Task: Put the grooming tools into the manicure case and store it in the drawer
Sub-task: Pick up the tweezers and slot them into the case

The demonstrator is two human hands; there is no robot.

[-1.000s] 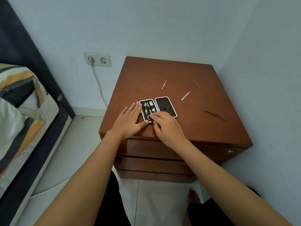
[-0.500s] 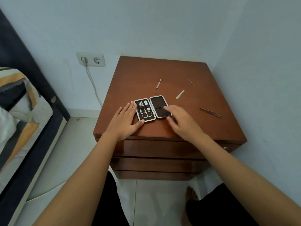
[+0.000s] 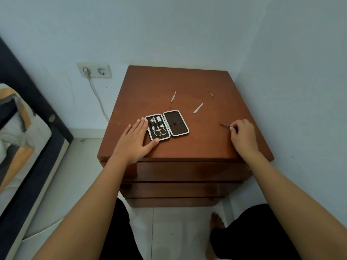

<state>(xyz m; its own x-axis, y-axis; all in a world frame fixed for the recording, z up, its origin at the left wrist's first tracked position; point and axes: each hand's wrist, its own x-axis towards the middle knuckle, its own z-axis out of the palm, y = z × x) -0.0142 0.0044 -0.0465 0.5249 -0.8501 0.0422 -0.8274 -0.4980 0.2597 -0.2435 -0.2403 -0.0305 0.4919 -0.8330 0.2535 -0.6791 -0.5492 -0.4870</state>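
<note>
The manicure case (image 3: 176, 123) lies open on the brown nightstand (image 3: 155, 85). Its left half holds scissors (image 3: 160, 131) and clippers; its right half is bare. My left hand (image 3: 135, 139) lies flat against the case's left edge, fingers spread. My right hand (image 3: 243, 135) is at the right side of the top, fingers pinched on the thin tweezers (image 3: 224, 125), whose tip sticks out to the left. Three loose tools lie behind the case: a small pusher (image 3: 173, 96), a nail file (image 3: 198, 108) and a thin pick (image 3: 210, 93).
The nightstand stands in a corner, walls behind and to the right. Its shut drawers (image 3: 187, 170) face me below the top. A bed (image 3: 20, 132) is to the left. A wall socket (image 3: 94, 70) with a plugged cable sits left of the nightstand.
My right hand left the case, swept right across the top and closed its fingers on the tweezers. My left hand stayed beside the case. The scissors now show in the case.
</note>
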